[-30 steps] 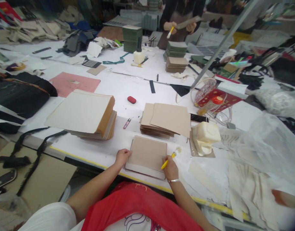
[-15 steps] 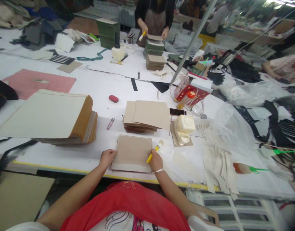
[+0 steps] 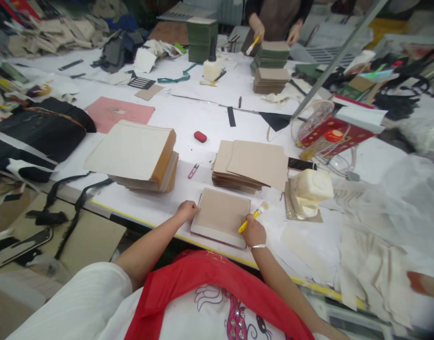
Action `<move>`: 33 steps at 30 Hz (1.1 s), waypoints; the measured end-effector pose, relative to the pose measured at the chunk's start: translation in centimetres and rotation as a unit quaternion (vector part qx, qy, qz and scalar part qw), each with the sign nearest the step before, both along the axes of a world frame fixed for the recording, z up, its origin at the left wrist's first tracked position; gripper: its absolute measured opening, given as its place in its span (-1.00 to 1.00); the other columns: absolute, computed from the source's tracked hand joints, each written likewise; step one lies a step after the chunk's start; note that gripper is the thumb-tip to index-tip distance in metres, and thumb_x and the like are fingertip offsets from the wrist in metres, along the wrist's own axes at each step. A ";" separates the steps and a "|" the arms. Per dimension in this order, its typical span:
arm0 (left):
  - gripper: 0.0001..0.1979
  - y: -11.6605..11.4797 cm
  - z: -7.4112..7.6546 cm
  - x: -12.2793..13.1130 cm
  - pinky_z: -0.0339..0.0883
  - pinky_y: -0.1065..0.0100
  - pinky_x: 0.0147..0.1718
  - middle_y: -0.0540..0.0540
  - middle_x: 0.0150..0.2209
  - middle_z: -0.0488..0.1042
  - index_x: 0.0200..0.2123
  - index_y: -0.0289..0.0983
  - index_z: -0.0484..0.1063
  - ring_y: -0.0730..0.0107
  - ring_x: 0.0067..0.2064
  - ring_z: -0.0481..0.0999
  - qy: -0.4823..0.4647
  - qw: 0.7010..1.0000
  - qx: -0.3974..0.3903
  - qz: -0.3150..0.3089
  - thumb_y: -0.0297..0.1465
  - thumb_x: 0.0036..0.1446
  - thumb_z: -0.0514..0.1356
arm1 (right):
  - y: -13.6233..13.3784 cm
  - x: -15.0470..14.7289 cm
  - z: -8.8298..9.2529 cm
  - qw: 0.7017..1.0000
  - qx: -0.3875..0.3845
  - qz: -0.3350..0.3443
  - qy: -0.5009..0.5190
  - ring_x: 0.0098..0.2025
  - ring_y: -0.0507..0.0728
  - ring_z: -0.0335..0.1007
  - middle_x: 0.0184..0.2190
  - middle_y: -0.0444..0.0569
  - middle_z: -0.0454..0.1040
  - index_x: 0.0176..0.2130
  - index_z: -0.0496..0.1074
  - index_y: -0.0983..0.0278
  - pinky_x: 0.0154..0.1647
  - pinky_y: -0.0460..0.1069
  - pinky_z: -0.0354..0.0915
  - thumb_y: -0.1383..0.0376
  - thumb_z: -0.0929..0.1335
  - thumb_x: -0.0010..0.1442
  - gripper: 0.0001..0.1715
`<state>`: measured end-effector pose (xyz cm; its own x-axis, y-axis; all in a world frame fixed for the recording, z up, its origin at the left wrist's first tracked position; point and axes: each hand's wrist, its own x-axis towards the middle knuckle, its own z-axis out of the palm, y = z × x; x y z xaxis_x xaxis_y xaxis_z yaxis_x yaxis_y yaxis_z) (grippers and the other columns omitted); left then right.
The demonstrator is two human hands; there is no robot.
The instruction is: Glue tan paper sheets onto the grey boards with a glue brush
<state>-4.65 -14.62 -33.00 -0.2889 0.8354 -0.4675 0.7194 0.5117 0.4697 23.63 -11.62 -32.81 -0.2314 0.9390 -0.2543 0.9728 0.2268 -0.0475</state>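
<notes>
A beige rectangular panel (image 3: 222, 212) with a paler border lies at the table's front edge, between my hands. My left hand (image 3: 187, 211) is closed, its thumb and fingers pinching the panel's left edge. Closed around the yellow handle of a paintbrush (image 3: 254, 216) is my right hand (image 3: 255, 231), which rests against the panel's right edge. The brush's pale bristles point up and away from the panel. Just behind the panel is a stack of beige boards (image 3: 255, 163). To its right, a pale yellow, glue-crusted container (image 3: 314, 186) stands on a small board.
A taller stack of pale boards (image 3: 131, 148) stands at left, with small pink-handled snips (image 3: 193, 171) beside it. A red oval case (image 3: 200, 136) lies behind. Fabric strips (image 3: 376, 264) hang over the right front edge. Across the table, another person's hand (image 3: 256, 26) holds a brush.
My view has swung left, so everything on the table appears further right. Both hands keep about the same places at the panel's edges, and the brush stays in my right hand.
</notes>
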 end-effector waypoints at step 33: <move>-0.72 -4.9 0.6 0.9 0.14 0.20 -0.01 -0.23 -0.04 0.26 -0.11 -0.28 0.28 0.20 0.03 0.20 0.159 0.876 0.198 -0.410 -0.32 0.11 0.05 | -7.9 2.2 -1.2 0.984 0.082 0.041 0.154 -0.30 0.12 0.24 -0.37 0.06 0.32 -0.14 0.29 0.34 -0.27 -0.03 0.18 0.21 0.18 0.17 -0.68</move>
